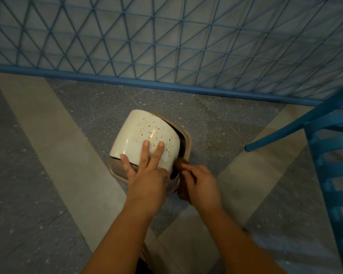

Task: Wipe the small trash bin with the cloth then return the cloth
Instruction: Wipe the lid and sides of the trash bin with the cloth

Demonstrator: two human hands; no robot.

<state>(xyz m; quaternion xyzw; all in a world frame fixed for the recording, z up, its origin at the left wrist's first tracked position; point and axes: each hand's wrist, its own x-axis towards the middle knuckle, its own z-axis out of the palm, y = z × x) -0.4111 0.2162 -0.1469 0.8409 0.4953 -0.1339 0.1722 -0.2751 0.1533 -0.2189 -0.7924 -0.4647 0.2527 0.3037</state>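
The right hand (pixel 200 182) closes its grip on a brown cloth (pixel 181 164), bunched in curled fingers and pressed to the near right edge of the small trash bin (pixel 147 139), where lid meets rim. The left hand (pixel 147 175) lies open, its straight fingers spread flat on the bin's pale swing lid (pixel 143 131), apparently steadying the bin and keeping the lid from rocking while the cloth works the seam. The lid is flecked with small dark specks, so the wiping looks far from finished.

The bin stands on the tiled floor (pixel 48 155), seen nearly from above, its mouth facing up toward the camera. Its long axis appears to run vertically, straight up from the floor. The lid is tipped, with a dark gap open along its right side, and the lid's longer side slants from near left to far right.

A blue mesh fence (pixel 166 46) runs just beyond the bin, and a blue chair (pixel 329 155) stands well apart at the right. Where the cloth belongs is not shown.
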